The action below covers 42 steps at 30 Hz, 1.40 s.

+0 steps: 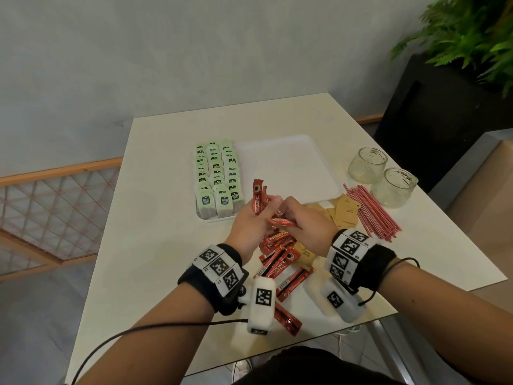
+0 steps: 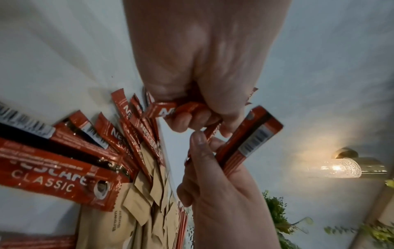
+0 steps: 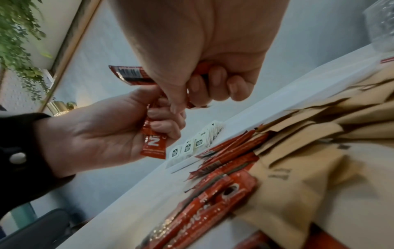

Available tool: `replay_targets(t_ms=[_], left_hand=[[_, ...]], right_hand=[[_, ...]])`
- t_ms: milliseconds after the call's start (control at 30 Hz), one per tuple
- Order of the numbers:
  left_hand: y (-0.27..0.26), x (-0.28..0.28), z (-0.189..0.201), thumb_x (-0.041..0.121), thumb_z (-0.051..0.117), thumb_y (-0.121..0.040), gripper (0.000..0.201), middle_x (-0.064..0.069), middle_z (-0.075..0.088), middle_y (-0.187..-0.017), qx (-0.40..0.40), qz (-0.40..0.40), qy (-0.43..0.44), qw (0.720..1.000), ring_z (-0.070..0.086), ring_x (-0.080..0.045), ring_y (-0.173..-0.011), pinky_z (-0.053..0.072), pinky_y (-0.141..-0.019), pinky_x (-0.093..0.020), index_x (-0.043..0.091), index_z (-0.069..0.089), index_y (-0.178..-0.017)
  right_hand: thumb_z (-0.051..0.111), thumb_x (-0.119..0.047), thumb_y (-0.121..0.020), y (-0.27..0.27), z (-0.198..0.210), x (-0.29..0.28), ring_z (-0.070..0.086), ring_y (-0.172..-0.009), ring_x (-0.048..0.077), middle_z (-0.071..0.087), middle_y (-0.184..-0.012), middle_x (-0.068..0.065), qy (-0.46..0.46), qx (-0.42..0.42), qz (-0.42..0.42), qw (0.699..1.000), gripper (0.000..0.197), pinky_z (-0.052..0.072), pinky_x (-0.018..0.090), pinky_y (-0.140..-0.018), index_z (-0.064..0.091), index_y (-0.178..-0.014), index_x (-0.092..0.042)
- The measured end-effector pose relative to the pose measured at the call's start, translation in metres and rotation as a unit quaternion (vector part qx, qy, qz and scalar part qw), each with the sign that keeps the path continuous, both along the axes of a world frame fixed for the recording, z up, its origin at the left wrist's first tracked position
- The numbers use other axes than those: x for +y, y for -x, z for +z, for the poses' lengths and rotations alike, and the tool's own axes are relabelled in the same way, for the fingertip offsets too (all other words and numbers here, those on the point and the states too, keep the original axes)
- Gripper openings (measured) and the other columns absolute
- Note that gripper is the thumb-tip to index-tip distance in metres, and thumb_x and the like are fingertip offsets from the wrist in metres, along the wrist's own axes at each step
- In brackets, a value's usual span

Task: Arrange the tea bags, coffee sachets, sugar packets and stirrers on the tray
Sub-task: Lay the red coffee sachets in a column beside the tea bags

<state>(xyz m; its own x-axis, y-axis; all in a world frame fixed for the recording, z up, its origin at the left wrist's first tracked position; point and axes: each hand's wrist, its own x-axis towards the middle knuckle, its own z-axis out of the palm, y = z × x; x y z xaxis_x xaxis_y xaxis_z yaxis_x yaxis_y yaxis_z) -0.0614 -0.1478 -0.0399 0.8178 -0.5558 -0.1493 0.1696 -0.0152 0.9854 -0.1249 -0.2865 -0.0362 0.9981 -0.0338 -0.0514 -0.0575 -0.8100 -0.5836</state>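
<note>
Head view: on the cream worktop (image 1: 172, 151) lies a white tray (image 1: 288, 168). Green tea bags (image 1: 216, 176) stand in rows at the tray's left end. Just in front of the tray, the left hand (image 1: 249, 220) grips upright red coffee sachets (image 1: 259, 200), and the right hand (image 1: 308, 223), touching it, pinches another sachet (image 1: 281, 221). Loose sachets (image 1: 277, 259) lie nearer than the tray, brown sugar packets (image 1: 344, 212) and red stirrers (image 1: 372, 212) at its right front corner, two glass jars (image 1: 383, 176) to its right.

Left wrist view: the left hand's fingers (image 2: 183, 121) curl round sachets; the right hand's thumb (image 2: 199, 144) presses one.

Right wrist view: the right hand's fingers (image 3: 215, 80) clamp a sachet, the left hand (image 3: 110, 133) holding its bundle beside it.
</note>
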Motion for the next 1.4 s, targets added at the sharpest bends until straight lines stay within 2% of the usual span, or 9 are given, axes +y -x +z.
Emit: replay_targets(t_ms=[100, 200, 267, 333, 500, 800, 1033, 1167, 1400], left_hand=[[-0.007, -0.001, 0.0, 0.049, 0.042, -0.101, 0.041, 0.003, 0.058, -0.067, -0.012, 0.1, -0.046, 0.994, 0.056, -0.011, -0.058, 0.044, -0.055, -0.023, 0.013, 0.057, -0.087], [-0.02, 0.005, 0.0, 0.056, 0.033, -0.101, 0.054, -0.004, 0.068, -0.085, 0.029, 0.158, -0.066, 0.985, 0.065, -0.021, -0.079, 0.056, -0.075, -0.036, 0.01, 0.059, -0.09], [-0.027, 0.007, 0.0, 0.052, 0.037, -0.101, 0.049, -0.006, 0.066, -0.073, 0.091, 0.145, -0.029, 0.985, 0.065, -0.028, -0.075, 0.056, -0.08, -0.045, 0.011, 0.054, -0.081], [-0.029, 0.008, 0.005, 0.046, 0.043, -0.102, 0.039, 0.002, 0.046, -0.055, 0.152, 0.124, 0.018, 0.98, 0.053, -0.018, -0.052, 0.052, -0.056, -0.034, 0.014, 0.045, -0.079], [-0.032, 0.012, 0.012, 0.056, 0.06, -0.089, 0.043, 0.006, 0.02, -0.056, 0.085, 0.016, -0.064, 0.994, 0.016, -0.01, -0.046, 0.018, -0.041, -0.021, 0.021, 0.042, -0.072], [-0.051, 0.002, 0.021, 0.027, 0.075, -0.086, 0.031, 0.012, 0.037, -0.044, -0.011, 0.046, -0.083, 0.995, 0.028, -0.007, -0.037, 0.026, -0.038, -0.02, 0.019, 0.053, -0.066], [-0.096, -0.006, 0.029, 0.026, 0.07, -0.091, 0.021, 0.008, 0.035, -0.053, 0.048, 0.129, -0.055, 0.989, 0.026, -0.009, -0.041, 0.024, -0.037, -0.021, 0.019, 0.054, -0.078], [-0.129, -0.002, 0.028, 0.027, 0.069, -0.092, 0.018, 0.007, 0.037, -0.056, 0.052, 0.12, -0.066, 0.989, 0.029, -0.008, -0.042, 0.027, -0.037, -0.021, 0.014, 0.057, -0.091], [-0.188, 0.0, 0.036, 0.028, 0.044, -0.1, 0.02, 0.003, 0.037, -0.063, 0.121, 0.123, -0.06, 0.983, 0.029, -0.008, -0.043, 0.026, -0.037, -0.021, 0.017, 0.043, -0.083]], right_hand=[[0.063, -0.063, -0.078, -0.002, 0.005, 0.002, 0.062, -0.074, 0.009, 0.068, -0.087, -0.006, -0.065, 0.029, -0.016, 0.997, 0.053, 0.047, 0.03, -0.065, 0.042, -0.107, -0.024], [0.038, -0.089, -0.067, -0.001, 0.012, -0.001, 0.061, -0.075, 0.011, 0.064, -0.083, -0.007, -0.058, 0.05, -0.034, 0.996, 0.072, 0.047, 0.032, -0.069, 0.046, -0.101, -0.026], [0.021, -0.078, -0.084, -0.004, 0.013, -0.006, 0.058, -0.08, 0.02, 0.061, -0.085, 0.001, -0.065, 0.035, -0.042, 0.996, 0.066, 0.046, 0.037, -0.077, 0.051, -0.09, -0.019], [0.021, -0.055, -0.1, -0.011, 0.009, -0.012, 0.055, -0.086, 0.028, 0.058, -0.089, 0.011, -0.083, 0.012, -0.063, 0.994, 0.054, 0.044, 0.044, -0.085, 0.051, -0.084, -0.013], [0.033, -0.034, -0.103, -0.03, 0.004, -0.027, 0.046, -0.084, 0.019, 0.047, -0.088, 0.003, -0.074, -0.015, -0.052, 0.996, 0.029, 0.038, 0.032, -0.077, 0.046, -0.085, -0.016], [0.062, -0.039, -0.091, -0.061, 0.026, -0.041, 0.061, -0.067, 0.01, 0.071, -0.07, -0.002, -0.184, 0.001, -0.006, 0.983, 0.014, 0.052, 0.031, -0.074, 0.071, -0.088, -0.029], [0.081, -0.025, -0.076, -0.12, 0.041, -0.052, 0.052, -0.045, 0.01, 0.064, -0.057, 0.002, -0.288, -0.026, -0.135, 0.948, 0.026, 0.047, 0.02, -0.049, 0.063, -0.072, -0.007], [0.073, -0.008, -0.083, -0.151, 0.033, -0.056, 0.057, -0.047, 0.012, 0.067, -0.065, 0.01, -0.426, -0.026, -0.177, 0.887, 0.013, 0.055, 0.022, -0.053, 0.066, -0.083, 0.003], [0.066, -0.014, -0.091, -0.222, -0.004, -0.082, 0.056, -0.054, 0.013, 0.065, -0.079, 0.009, -0.379, -0.008, -0.24, 0.894, 0.01, 0.055, 0.02, -0.052, 0.067, -0.083, -0.007]])
